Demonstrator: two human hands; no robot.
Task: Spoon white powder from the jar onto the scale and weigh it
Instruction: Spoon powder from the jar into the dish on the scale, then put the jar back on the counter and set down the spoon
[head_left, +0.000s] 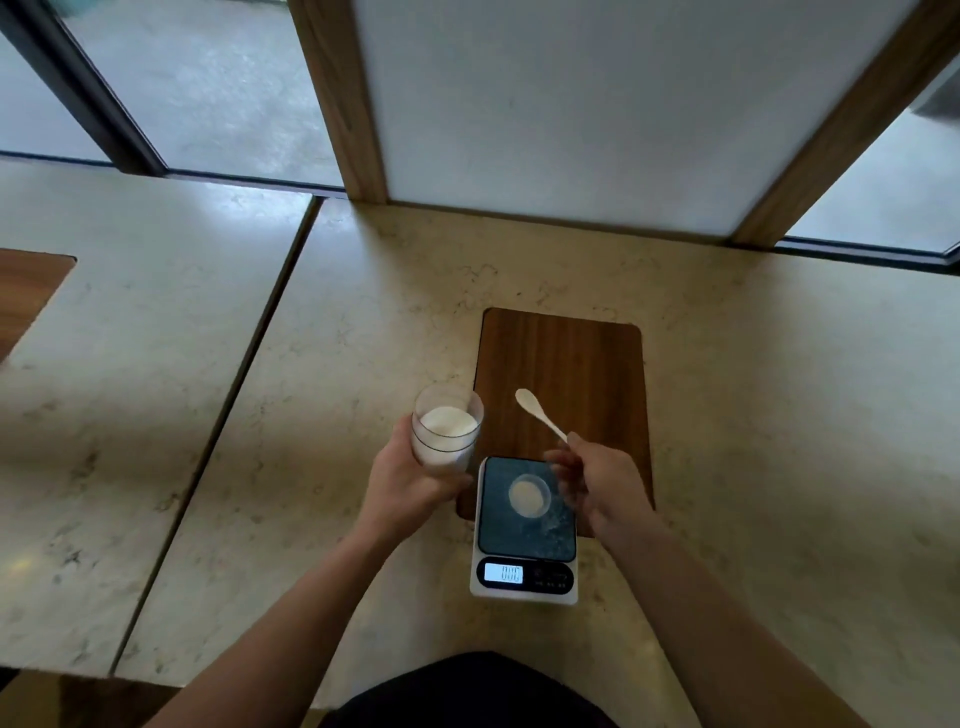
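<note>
My left hand (402, 480) grips a clear jar (445, 431) half full of white powder, held just left of the scale. My right hand (597, 480) pinches the handle of a small white spoon (537, 413); its bowl points up and away over the wooden board and looks empty. The white digital scale (524, 532) has a dark platform with a small round dish (529, 496) holding a little white powder. Some grains lie scattered on the platform. Its lit display (504, 573) is too blurred to read with certainty.
A wooden inlay board (563, 374) lies in the marble counter (311, 415) behind the scale. A seam (228, 415) splits the counter on the left. A white panel with wooden posts (561, 104) stands at the back, with windows on both sides.
</note>
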